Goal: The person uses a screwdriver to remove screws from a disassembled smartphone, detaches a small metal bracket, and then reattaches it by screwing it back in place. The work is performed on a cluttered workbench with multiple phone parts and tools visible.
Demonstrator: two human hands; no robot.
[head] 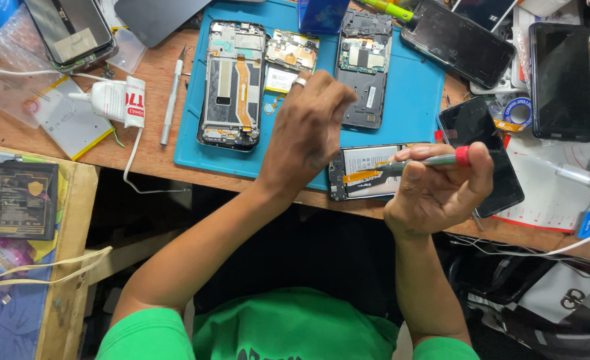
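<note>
A screwdriver (435, 161) with a grey shaft and a red collar is held in the right hand (435, 193), its fingers curled tightly round the handle and its tip pointed left toward an opened phone (368, 172) lying at the near edge of the blue mat (408, 93). An orange strip is seen on that phone just beside the screwdriver tip. The left hand (306, 130) is raised over the mat, between the near phone and the far ones; its fingers are bent downward and a ring is worn on one of them, but whether anything is pinched under the fingertips cannot be told, since the back of the hand hides them.

On the far left of the mat a phone frame (231, 83) with an orange ribbon cable is laid open. A small circuit board (291, 51) is placed just right of it, and a second opened phone (363, 67) is laid farther right. On the wooden bench (155, 73) to the left of the mat, a white glue tube (118, 100) and a slim metal tool (171, 97) are set side by side. Dark phones (561, 80) are spread over the right of the bench, with a roll of tape (518, 112) among them.
</note>
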